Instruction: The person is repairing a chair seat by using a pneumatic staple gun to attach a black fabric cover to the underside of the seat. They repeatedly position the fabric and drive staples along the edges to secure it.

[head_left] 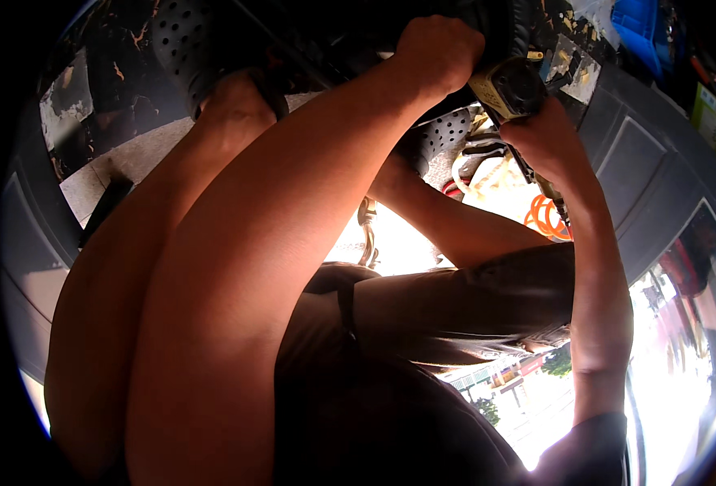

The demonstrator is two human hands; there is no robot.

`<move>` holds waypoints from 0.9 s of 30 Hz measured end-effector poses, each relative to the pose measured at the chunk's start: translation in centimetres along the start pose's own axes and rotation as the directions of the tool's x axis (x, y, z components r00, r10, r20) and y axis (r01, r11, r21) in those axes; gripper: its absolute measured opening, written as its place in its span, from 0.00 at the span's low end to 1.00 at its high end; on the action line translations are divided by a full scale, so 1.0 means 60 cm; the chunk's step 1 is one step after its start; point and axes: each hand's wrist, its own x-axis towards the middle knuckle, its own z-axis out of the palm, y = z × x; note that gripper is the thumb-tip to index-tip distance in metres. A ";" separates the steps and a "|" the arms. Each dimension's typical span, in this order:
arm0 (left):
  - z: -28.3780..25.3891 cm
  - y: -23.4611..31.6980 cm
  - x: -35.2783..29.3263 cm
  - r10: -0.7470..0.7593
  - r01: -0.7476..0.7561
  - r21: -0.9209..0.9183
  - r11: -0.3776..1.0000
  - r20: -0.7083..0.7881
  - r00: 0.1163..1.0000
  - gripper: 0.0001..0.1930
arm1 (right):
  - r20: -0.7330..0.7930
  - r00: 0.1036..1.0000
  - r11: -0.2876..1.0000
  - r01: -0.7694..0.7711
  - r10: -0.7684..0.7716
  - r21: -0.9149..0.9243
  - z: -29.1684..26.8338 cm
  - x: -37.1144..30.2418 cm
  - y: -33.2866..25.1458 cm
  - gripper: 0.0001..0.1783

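Observation:
My left hand (441, 53) is up at the top middle, its fingers curled into a fist against a dark part in deep shadow. What it grips, if anything, is hidden. Just to its right, my right hand (546, 139) is wrapped round the handle of an air impact wrench (513, 87) with a worn, dull yellow and black body. The wrench's head lies close beside my left fist. An orange coiled hose (546, 217) hangs by the lower end of the handle. Behind both hands is a dark assembly with a ribbed black edge (521, 28), too dark to name.
My bare legs and grey perforated clogs (445, 138) frame the work spot. Cables and tools (483, 154) lie on the bright floor between them. A grey panelled surface (637, 154) curves along the right. Farther right are a blue bin (643, 32) and a green package (714, 125).

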 end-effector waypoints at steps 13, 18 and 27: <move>0.006 -0.005 0.005 0.031 -0.031 0.002 1.000 -0.017 0.999 0.11 | -0.060 0.998 0.999 -0.019 0.017 -0.031 0.009 0.003 0.002 0.16; -0.009 -0.003 -0.006 0.036 -0.034 0.028 0.999 -0.063 0.997 0.10 | -0.063 0.998 0.978 0.021 -0.008 0.205 0.001 -0.023 0.028 0.19; -0.024 0.000 -0.012 0.006 -0.006 0.000 1.000 0.042 0.999 0.11 | -0.098 0.995 0.997 -0.001 0.008 0.078 -0.030 -0.046 0.033 0.18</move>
